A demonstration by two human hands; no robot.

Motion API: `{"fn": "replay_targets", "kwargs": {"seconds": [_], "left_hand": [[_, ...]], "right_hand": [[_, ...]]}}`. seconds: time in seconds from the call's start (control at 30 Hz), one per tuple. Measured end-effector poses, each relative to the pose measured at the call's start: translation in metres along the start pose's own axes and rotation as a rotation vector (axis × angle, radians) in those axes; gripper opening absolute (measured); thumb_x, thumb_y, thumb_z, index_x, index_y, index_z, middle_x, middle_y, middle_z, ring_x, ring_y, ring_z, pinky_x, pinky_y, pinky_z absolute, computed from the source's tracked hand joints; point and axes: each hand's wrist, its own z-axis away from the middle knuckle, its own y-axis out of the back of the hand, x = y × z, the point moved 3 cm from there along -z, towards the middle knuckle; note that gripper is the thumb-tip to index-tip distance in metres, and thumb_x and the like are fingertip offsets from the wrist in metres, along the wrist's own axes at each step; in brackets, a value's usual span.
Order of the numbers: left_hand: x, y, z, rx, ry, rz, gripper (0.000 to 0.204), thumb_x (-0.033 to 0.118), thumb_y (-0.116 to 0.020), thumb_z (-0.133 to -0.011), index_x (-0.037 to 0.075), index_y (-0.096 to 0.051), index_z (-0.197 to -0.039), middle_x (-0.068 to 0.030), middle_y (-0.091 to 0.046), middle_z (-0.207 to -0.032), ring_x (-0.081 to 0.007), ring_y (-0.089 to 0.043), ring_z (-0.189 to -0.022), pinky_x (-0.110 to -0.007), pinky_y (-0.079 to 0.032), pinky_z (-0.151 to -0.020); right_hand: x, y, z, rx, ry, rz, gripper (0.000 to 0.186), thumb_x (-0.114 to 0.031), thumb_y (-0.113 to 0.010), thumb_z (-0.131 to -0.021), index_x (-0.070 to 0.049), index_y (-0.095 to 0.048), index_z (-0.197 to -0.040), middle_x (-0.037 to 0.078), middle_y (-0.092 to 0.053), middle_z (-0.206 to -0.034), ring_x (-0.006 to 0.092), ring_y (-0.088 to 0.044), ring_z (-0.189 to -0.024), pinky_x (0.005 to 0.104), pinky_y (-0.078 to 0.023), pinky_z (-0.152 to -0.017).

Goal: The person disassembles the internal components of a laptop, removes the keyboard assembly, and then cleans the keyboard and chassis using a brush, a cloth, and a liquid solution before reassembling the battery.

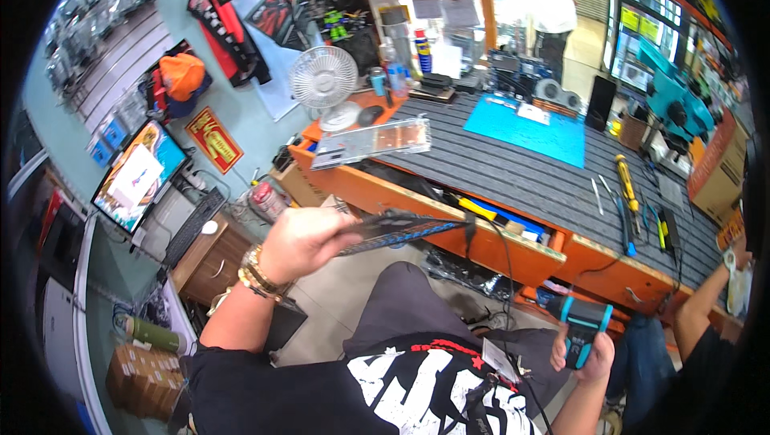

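My left hand (305, 238) grips the left end of a flat dark panel (405, 229) with blue along its edge, held nearly edge-on above my lap. My right hand (596, 357) is wrapped round a black-and-teal handheld tool (584, 323) with a dark nozzle pointing left, low on the right beside my leg. A black cord hangs between the panel and the tool. An open drawer (449, 228) with yellow-handled items lies beyond the panel.
The ridged workbench (513, 186) holds a blue mat (513, 130), fan (323, 76), clear case (369, 140) and several tools (626, 194). A monitor (138, 174) stands left. A co-worker's arm (698, 315) is at right; another person (549, 10) stands beyond the bench.
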Motion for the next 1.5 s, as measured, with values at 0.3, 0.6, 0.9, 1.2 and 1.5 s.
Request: {"fn": "replay_targets", "kwargs": {"seconds": [0.3, 0.6, 0.9, 1.2, 1.5], "left_hand": [[-0.006, -0.035, 0.1, -0.084, -0.188, -0.282, 0.045, 0.012, -0.07, -0.098, 0.015, -0.076, -0.143, -0.0103, -0.078, -0.131, -0.0286, -0.078, -0.122, -0.047, -0.062, -0.113], [-0.027, -0.066, 0.186, -0.23, -0.11, -0.319, 0.043, 0.015, -0.069, -0.097, 0.016, -0.077, -0.139, -0.0149, -0.075, -0.141, -0.0357, -0.073, -0.134, -0.058, -0.055, -0.121], [-0.034, -0.072, 0.224, -0.268, 0.018, -0.313, 0.044, 0.014, -0.067, -0.098, 0.016, -0.078, -0.14, -0.0151, -0.075, -0.142, -0.0369, -0.071, -0.135, -0.058, -0.053, -0.122], [-0.045, -0.092, 0.235, -0.277, -0.031, -0.276, 0.053, 0.014, -0.069, -0.096, 0.02, -0.073, -0.148, -0.0117, -0.073, -0.146, -0.0341, -0.07, -0.137, -0.055, -0.051, -0.125], [-0.037, -0.097, 0.245, -0.28, -0.019, -0.265, 0.05, 0.015, -0.068, -0.099, 0.022, -0.073, -0.148, -0.0097, -0.075, -0.145, -0.0329, -0.07, -0.137, -0.054, -0.052, -0.124]], "right_hand": [[-0.017, -0.117, -0.187, -0.312, -0.171, 0.105, 0.082, -0.058, -0.064, -0.103, 0.009, -0.053, -0.149, 0.02, -0.067, -0.08, 0.021, -0.06, -0.051, 0.0332, -0.05, -0.049], [0.073, -0.15, -0.271, -0.162, -0.447, 0.002, 0.047, -0.045, -0.053, -0.111, -0.008, -0.054, -0.141, 0.017, -0.067, -0.085, 0.021, -0.058, -0.054, 0.0343, -0.047, -0.047], [0.14, -0.172, -0.249, -0.283, -0.815, -0.002, 0.043, -0.039, -0.048, -0.113, -0.006, -0.057, -0.141, 0.014, -0.067, -0.085, 0.0205, -0.059, -0.057, 0.0357, -0.047, -0.048], [0.144, -0.193, -0.257, -0.273, -0.691, 0.099, 0.047, -0.046, -0.045, -0.113, -0.003, -0.062, -0.118, 0.015, -0.067, -0.084, 0.0227, -0.059, -0.054, 0.0382, -0.048, -0.047], [0.153, -0.222, -0.302, -0.215, -0.601, 0.123, 0.049, -0.041, -0.052, -0.113, -0.002, -0.058, -0.142, 0.014, -0.068, -0.085, 0.0216, -0.059, -0.057, 0.0396, -0.049, -0.047]]}}
